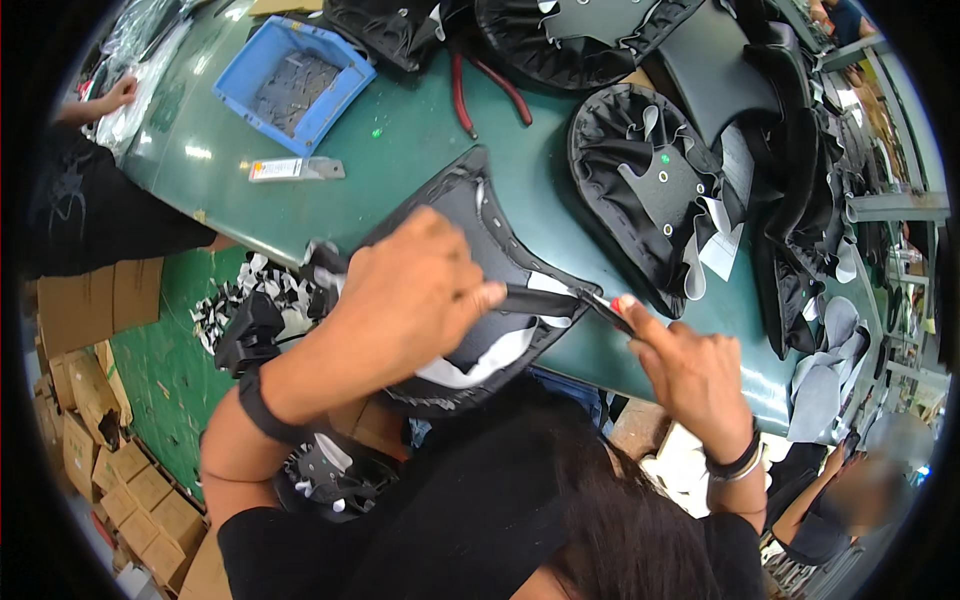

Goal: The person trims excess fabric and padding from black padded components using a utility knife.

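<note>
A black padded seat-like piece (490, 225) with a dark panel and white fabric edging lies at the table's near edge, against my body. My left hand (420, 290) is closed over it, pinching a black fabric strip (540, 301) that is pulled taut to the right. At the strip's far end, my right hand (690, 370) is closed around a slim cutting tool (612, 310) with a red part by the thumb. The tool's tip meets the strip at the piece's right corner. My fingers hide most of its handle.
A blue bin (300, 85) of small dark parts, red-handled pliers (490, 90) and a packet of blades (295, 169) lie on the green table (400, 130). Similar black covers (640, 190) crowd the right and back. A co-worker's hand (118, 95) is at far left; cardboard boxes (130, 500) stand below.
</note>
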A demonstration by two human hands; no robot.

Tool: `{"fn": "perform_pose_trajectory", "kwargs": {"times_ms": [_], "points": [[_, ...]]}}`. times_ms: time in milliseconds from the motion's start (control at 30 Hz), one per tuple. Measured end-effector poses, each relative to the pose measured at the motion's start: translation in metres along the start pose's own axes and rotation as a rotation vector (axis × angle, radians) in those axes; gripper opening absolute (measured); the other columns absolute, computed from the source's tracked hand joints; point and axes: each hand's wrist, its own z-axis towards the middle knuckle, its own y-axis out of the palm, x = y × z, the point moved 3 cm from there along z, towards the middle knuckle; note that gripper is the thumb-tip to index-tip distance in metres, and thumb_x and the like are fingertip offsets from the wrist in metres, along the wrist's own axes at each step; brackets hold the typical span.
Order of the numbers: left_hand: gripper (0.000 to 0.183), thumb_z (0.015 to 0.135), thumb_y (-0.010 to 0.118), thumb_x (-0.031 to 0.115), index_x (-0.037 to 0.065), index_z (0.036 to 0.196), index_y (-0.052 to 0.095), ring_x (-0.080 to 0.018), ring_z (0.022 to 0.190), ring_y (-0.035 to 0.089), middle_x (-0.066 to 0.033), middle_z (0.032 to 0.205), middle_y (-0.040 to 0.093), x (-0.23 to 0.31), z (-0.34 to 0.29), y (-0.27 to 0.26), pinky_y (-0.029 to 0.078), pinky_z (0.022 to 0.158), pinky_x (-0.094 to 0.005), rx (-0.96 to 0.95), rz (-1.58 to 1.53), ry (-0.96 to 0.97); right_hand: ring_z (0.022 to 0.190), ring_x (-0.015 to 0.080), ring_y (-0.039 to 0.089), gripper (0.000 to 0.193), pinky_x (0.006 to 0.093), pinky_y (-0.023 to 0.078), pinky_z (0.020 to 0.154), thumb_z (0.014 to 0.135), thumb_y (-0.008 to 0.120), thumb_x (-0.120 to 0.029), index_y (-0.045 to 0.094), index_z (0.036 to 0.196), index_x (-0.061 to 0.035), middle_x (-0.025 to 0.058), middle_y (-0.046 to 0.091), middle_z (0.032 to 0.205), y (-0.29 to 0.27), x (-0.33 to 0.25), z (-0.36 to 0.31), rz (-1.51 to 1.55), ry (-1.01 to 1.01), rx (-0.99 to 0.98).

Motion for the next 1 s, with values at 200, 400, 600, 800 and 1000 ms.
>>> {"fn": "perform_pose_trajectory", "kwargs": {"times_ms": [200,400,600,800,1000], "points": [[0.017,0.078,0.066,0.007,0.001,0.072,0.051,-0.0250,0.079,0.063,-0.0131,0.099,0.062,0.008,0.051,0.000,0.048,0.067,-0.0320,0.109,-0.829,0.191,0.046,0.0269,0.053,0.047,0.0389,0.035,0.043,0.085,0.064,-0.024,0.053,0.131,-0.0304,0.0060,0.051,0.058,-0.017,0.020,0.033,0.028,-0.054,0.037],[0.027,0.078,0.071,0.032,0.008,0.083,0.061,-0.0225,0.067,0.054,-0.0074,0.073,0.057,0.027,0.055,0.029,0.038,0.067,-0.0373,0.084,0.168,0.151,0.057,0.0297,0.058,0.045,0.0403,0.042,0.052,0.081,0.069,-0.020,0.058,0.125,-0.0171,0.0086,0.060,0.067,0.002,0.012,0.026,0.159,0.081,0.009],[0.029,0.078,0.057,0.008,0.000,0.057,0.040,-0.0095,0.055,0.031,-0.0002,0.053,0.035,0.009,0.073,0.037,0.025,0.052,-0.0282,-0.187,-1.481,-0.310,0.073,0.0383,0.062,0.057,0.0419,0.048,0.066,0.078,0.071,-0.006,0.050,0.131,-0.0037,0.0191,0.064,0.083,0.030,-0.028,0.004,0.395,0.313,0.041],[0.030,0.067,0.068,0.004,0.005,0.054,0.041,-0.0195,0.056,0.036,-0.0019,0.058,0.036,0.018,0.066,-0.021,0.028,0.057,-0.0304,0.139,-0.891,0.572,0.083,0.0399,0.060,0.055,0.0429,0.045,0.079,0.078,0.071,-0.005,0.050,0.129,-0.0031,0.0196,0.064,0.093,0.027,-0.036,-0.010,0.488,0.266,0.212],[0.028,0.072,0.073,0.001,0.004,0.058,0.049,-0.0308,0.095,0.065,-0.0114,0.103,0.067,-0.006,0.043,-0.017,0.052,0.079,-0.0370,0.207,-0.910,0.054,0.072,0.0359,0.062,0.053,0.0420,0.045,0.068,0.079,0.072,-0.009,0.053,0.128,-0.0098,0.0145,0.067,0.084,0.018,-0.018,0.005,0.408,0.291,0.036]]}}
